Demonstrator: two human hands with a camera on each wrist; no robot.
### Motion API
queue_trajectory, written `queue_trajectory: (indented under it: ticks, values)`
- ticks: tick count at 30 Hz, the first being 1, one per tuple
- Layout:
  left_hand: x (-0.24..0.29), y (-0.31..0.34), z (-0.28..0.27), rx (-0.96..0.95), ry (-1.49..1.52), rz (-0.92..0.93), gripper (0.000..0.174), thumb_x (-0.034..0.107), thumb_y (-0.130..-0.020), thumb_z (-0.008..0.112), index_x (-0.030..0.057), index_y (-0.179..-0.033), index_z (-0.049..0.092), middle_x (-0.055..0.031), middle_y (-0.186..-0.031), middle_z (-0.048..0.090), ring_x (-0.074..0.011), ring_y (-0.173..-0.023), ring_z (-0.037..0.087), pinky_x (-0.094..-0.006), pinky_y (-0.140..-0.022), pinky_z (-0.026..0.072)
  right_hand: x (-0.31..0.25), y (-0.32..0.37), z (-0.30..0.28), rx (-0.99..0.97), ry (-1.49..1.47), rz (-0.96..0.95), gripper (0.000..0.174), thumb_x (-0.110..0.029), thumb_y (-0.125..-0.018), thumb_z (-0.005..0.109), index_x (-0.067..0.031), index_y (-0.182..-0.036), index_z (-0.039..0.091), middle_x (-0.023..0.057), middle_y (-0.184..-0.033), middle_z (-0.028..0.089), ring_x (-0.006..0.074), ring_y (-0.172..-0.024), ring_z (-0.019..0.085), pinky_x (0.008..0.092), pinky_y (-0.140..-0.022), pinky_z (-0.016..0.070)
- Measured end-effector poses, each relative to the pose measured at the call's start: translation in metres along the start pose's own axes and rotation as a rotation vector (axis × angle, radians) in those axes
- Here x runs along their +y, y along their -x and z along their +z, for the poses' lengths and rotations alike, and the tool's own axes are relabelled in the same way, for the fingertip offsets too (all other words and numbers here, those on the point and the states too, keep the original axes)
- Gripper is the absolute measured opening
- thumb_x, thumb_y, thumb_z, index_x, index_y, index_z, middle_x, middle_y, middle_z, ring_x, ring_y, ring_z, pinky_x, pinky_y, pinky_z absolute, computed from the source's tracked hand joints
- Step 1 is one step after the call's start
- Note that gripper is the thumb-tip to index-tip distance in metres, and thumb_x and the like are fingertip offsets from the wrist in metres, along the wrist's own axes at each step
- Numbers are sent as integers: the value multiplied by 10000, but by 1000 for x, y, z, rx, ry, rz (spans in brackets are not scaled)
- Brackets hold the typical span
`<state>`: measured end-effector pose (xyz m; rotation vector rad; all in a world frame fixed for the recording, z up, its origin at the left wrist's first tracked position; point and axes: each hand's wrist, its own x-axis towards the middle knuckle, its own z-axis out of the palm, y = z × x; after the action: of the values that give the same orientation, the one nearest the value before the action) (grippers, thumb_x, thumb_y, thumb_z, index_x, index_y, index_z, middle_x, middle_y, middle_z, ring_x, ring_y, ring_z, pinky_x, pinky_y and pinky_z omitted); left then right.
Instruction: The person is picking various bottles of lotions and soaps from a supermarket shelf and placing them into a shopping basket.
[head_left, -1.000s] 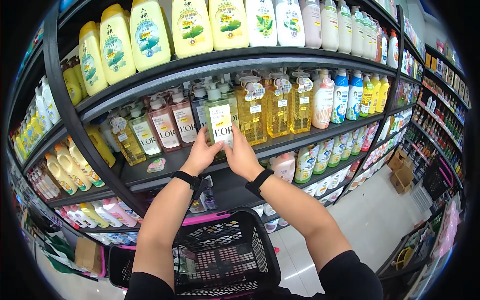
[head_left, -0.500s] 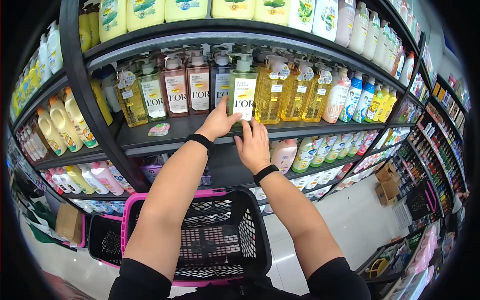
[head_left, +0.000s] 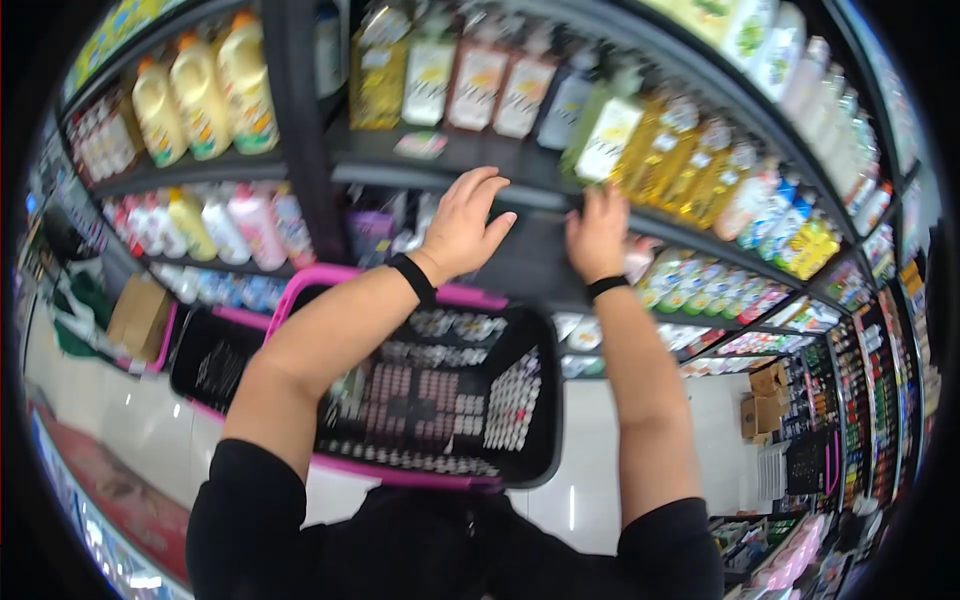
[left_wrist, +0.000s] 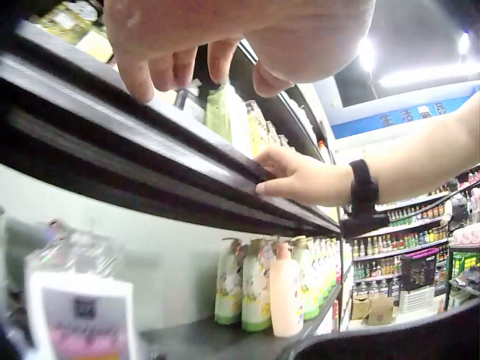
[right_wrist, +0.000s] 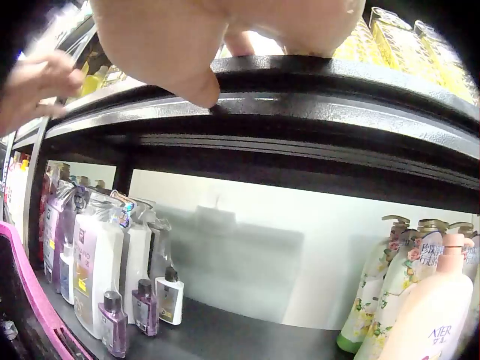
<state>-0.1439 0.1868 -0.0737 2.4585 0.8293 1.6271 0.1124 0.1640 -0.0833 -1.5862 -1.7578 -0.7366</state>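
A green pump bottle with a white label (head_left: 608,138) stands at the front of the middle shelf, in a row with other pump bottles. Just below its base, my right hand (head_left: 600,235) rests its fingers on the shelf's front edge, thumb apart. In the left wrist view the same right hand (left_wrist: 304,176) touches that edge. My left hand (head_left: 465,225) hovers left of it in front of the shelf, fingers loosely spread and holding nothing. A dark pump bottle (head_left: 568,105) and pink pump bottles (head_left: 482,85) stand left of the green one.
A black shopping basket with a pink rim (head_left: 420,400) is below my arms. Yellow pump bottles (head_left: 660,150) stand to the right of the green one. On the shelf below are flowered pump bottles (left_wrist: 256,289) and purple-labelled bottles (right_wrist: 97,262). A cardboard box (head_left: 142,318) stands far left.
The left hand has come off the green bottle and drawn back down and left. My right hand has stayed low by the bottle's base, at the shelf edge. The head view has tilted down.
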Motion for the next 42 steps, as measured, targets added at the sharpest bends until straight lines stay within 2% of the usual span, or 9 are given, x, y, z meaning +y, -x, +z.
queue_trajectory:
  ticks: [6, 10, 14, 15, 18, 19, 22, 31, 42]
  values:
    - [-118, 236, -75, -664, -28, -400, 261, 254, -866, 667, -2, -921, 660, -225, -894, 675, -437, -891, 638, -505, -810, 518, 4, 2, -5, -2, 91, -74, 611, -83, -800, 692, -52, -1390, 533, 354, -1434, 434, 506, -1254, 493, 525, -1068, 423]
    - [-153, 336, -112, -1475, -306, -590, 537, 399, -819, 715, -21, -1151, 678, -281, -1130, 688, -419, -1096, 657, -473, -973, 514, -29, 24, -16, -51, 38, 3, 550, -119, -842, 691, -45, -1366, 539, 324, -1475, 421, 502, -1322, 458, 508, -1122, 390]
    - [-153, 356, -108, -1589, -487, -549, 588, 366, -820, 721, 5, -1271, 613, -263, -1181, 681, -396, -1140, 653, -453, -999, 509, -86, 85, -29, -173, -313, 72, 508, -78, -836, 689, -40, -1322, 543, 284, -1533, 346, 473, -1366, 428, 500, -1133, 380]
    - [-167, 384, -91, -1579, -539, -445, 448, 302, -825, 722, 38, -1186, 718, -145, -1227, 716, -338, -1131, 688, -561, -871, 565, -97, 102, -30, -203, -351, 84, 513, -70, -837, 694, -42, -1325, 540, 273, -1543, 331, 459, -1359, 438, 486, -1118, 397]
    - [-181, 416, -53, -1875, -739, -473, 375, 236, -888, 670, 90, -1230, 722, -99, -1266, 707, -307, -1163, 676, -536, -814, 577, -122, 148, -45, -335, -487, 211, 527, -43, -838, 713, -43, -1333, 532, 247, -1565, 303, 406, -1323, 476, 430, -1052, 459]
    - [-193, 452, -26, -2132, -923, -1, 336, 166, -956, 578, 151, -1256, 728, -61, -1288, 697, -275, -1192, 660, -521, -792, 574, -124, 164, -49, -351, -509, 259, 536, -16, -837, 720, -48, -1337, 528, 227, -1577, 293, 358, -1284, 516, 389, -1002, 491]
    - [-188, 453, -36, -1893, -874, -84, 272, 234, -798, 758, 106, -1035, 794, -60, -985, 770, -265, -976, 727, -526, -614, 595, -131, 197, -81, -480, -672, 465, 508, -28, -838, 717, -28, -1314, 540, 224, -1545, 335, 361, -1240, 569, 396, -996, 517]
    - [-172, 425, -44, -1823, -685, -62, 258, 123, -818, 678, 42, -1061, 702, -193, -1045, 740, -347, -988, 727, -455, -781, 593, -105, 278, -157, -456, -640, 641, 437, 91, -854, 643, -8, -1270, 555, 154, -1446, 444, 198, -1051, 634, 311, -882, 552]
    - [-13, 224, -99, -1515, -137, 70, 290, 197, -787, 678, 36, -1020, 618, -184, -805, 685, -399, -815, 682, -535, -710, 532, -150, 241, -106, -576, -914, 344, 409, -38, -864, 713, -9, -1249, 579, 158, -1227, 601, 268, -994, 670, 356, -871, 557]
